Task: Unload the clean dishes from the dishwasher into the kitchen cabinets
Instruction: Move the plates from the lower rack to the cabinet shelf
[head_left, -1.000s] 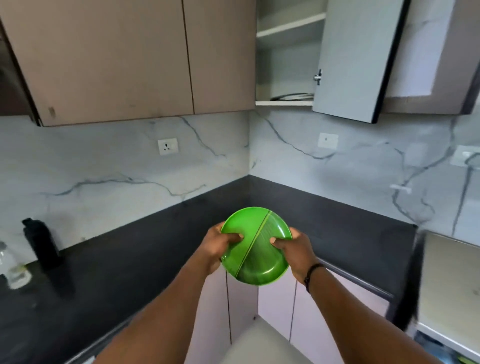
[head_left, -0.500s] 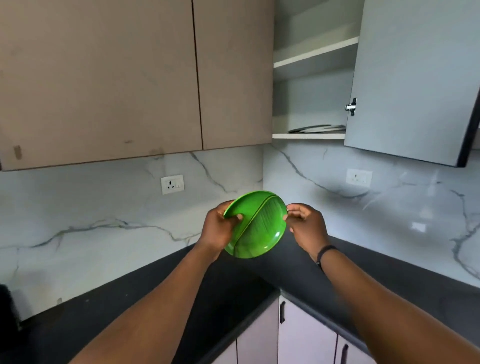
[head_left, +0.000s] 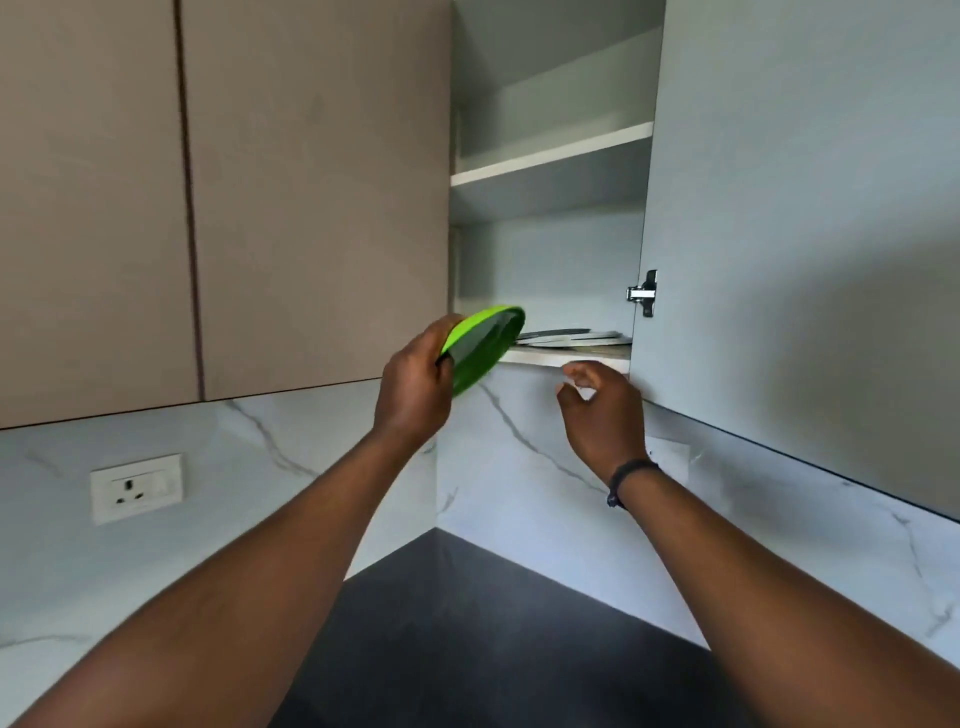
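Left hand (head_left: 415, 384) grip pinching green plate (head_left: 480, 345) rim, right hand (head_left: 602, 410) loose, empty. Level out, slide onto plate stack (head_left: 569, 338) on lower shelf (head_left: 550, 357).

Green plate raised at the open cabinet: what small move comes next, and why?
Probably slide the round green plastic plate, gripped by the left hand, onto the bottom cabinet shelf. It is tilted at the shelf's edge; the right hand holds nothing.
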